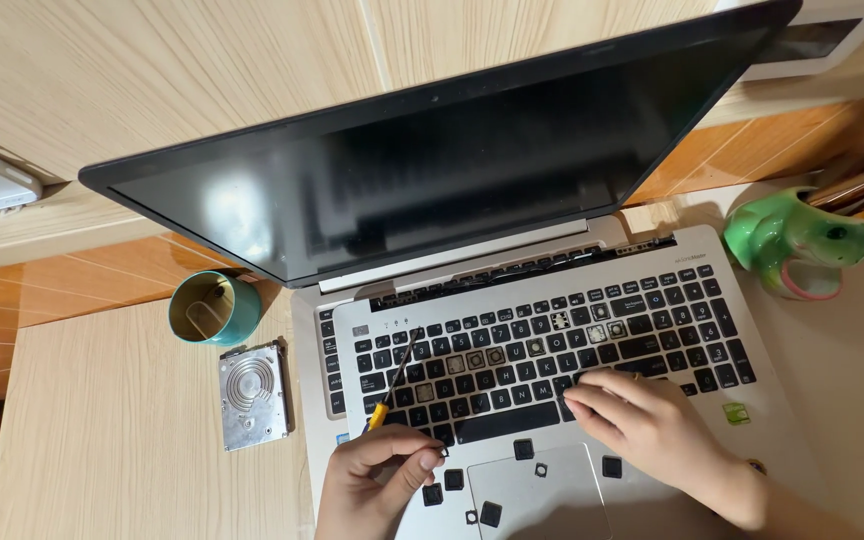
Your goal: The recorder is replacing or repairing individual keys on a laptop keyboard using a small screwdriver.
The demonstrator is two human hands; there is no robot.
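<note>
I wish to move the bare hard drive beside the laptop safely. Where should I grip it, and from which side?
Grip the hard drive by its two long edges, coming from above. It lies flat with the platter exposed upward, so fingers should stay off the top; the left side is free, away from the laptop.

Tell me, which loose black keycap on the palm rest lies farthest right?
The keycap just below the right hand, right of the trackpad. The other loose caps lie above the trackpad or left of it.
</note>
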